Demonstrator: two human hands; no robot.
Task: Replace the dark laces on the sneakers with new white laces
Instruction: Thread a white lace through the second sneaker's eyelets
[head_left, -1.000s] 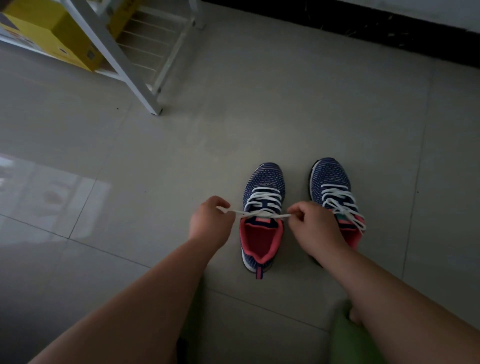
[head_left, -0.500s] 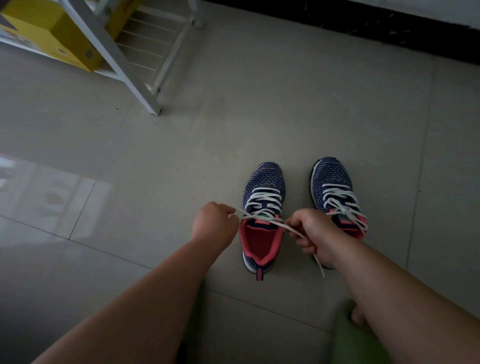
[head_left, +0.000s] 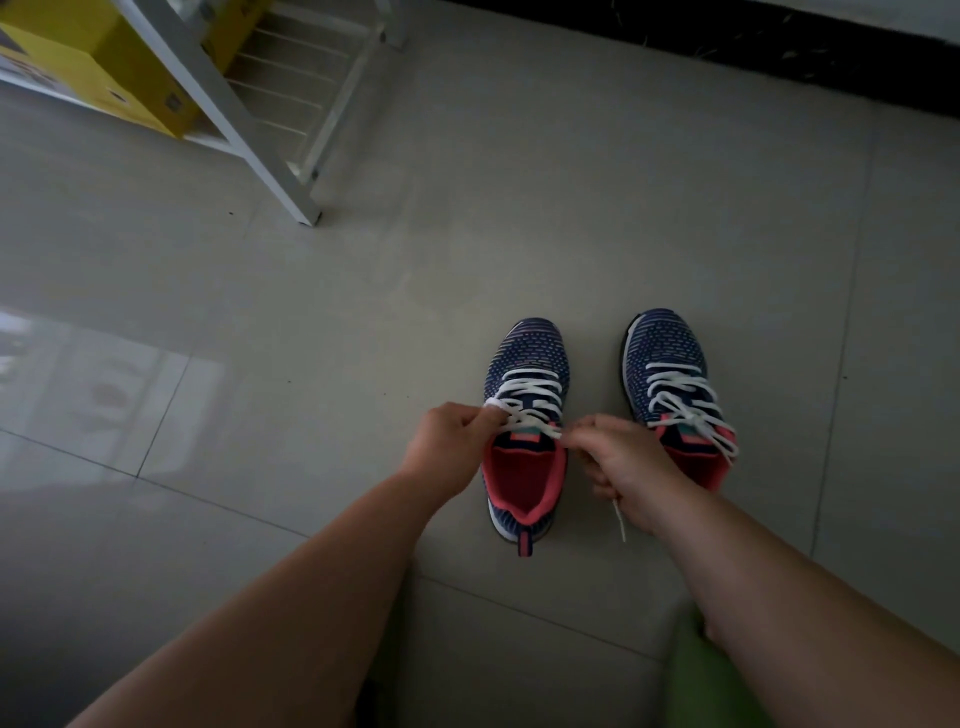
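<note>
on floor tile near person: left sneaker (head_left: 524, 447), white lace (head_left: 530, 397) threaded. left hand (head_left: 449, 444) pinches one lace end, right hand (head_left: 631, 467) curls round other; tip dangles below fist. right sneaker (head_left: 675, 395) just beside, laced white, ends loose. lace likely soft, light, limp, slippery; best held close to eyelets. fingertips hidden behind knuckles; knot state unclear. dim light. no dark laces visible.

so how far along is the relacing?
Done: both sneakers carry white laces; the right sneaker looks laced and tied. In hand: on the left sneaker, the left hand and right hand each pinch an end of its white lace above the tongue, one tip hanging below the right hand. Left: tie that bow. No dark laces in view.
</note>
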